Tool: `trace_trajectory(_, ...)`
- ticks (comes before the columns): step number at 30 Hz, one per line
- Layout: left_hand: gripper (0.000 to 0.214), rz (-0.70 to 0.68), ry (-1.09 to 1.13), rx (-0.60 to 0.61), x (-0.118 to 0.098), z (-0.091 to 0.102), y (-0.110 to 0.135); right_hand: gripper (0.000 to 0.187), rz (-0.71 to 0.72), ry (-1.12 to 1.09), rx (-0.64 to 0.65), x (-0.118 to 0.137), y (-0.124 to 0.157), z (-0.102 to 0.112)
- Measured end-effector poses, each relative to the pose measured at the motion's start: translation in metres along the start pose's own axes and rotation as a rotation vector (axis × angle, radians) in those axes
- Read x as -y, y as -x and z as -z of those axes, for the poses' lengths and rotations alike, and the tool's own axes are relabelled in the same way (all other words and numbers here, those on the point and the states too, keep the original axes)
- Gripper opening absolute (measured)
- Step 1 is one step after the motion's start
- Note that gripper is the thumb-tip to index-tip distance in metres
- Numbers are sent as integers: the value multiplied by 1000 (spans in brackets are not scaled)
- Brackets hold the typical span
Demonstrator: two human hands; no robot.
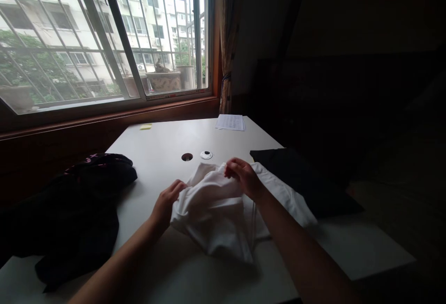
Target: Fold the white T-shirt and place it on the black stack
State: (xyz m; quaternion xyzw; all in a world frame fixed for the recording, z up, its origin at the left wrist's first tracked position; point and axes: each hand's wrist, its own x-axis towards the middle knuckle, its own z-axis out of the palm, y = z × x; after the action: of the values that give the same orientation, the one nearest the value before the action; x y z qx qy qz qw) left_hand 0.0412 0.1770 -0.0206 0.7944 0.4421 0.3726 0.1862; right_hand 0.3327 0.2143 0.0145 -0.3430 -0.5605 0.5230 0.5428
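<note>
A crumpled white garment [223,211] lies on the white table [167,141] in front of me. My left hand [167,201] is closed on the garment's left edge, fingers curled into the fabric. My right hand [242,175] pinches the cloth at its upper middle, lifting a fold slightly. Both forearms reach in from the bottom of the view.
A dark garment with pink marks [80,201] is heaped at the left. A black folded cloth [299,174] lies at the right. A cable hole [187,156], a white round cap [206,155], a yellow note [145,127] and a paper sheet [230,122] sit farther back, below the window [104,39].
</note>
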Motion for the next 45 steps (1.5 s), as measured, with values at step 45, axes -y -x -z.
trace_trajectory(45, 35, -45, 241, 334, -15, 10, 0, 60, -293, 321, 462, -31, 9, -25)
